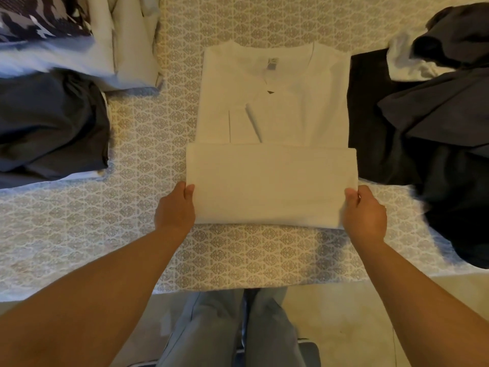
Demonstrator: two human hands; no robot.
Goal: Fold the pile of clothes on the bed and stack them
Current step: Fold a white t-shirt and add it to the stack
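At frame centre, on the patterned bedspread (132, 234), lies a white T-shirt (272, 107), sleeves folded in, its hem section doubled up toward the collar. Left hand (176, 207) grips the fold's left edge; right hand (363, 210) grips its right edge. On both, the thumb lies on top and the fingers are hidden under the cloth. At 9 o'clock: folded dark garment (50, 125) on a stack, cut off by the frame. At 3 o'clock: unfolded dark pile (436, 128), partly cut off, with some white fabric (407, 62) in it. At 11 o'clock: pale bedding (127, 41), blurred.
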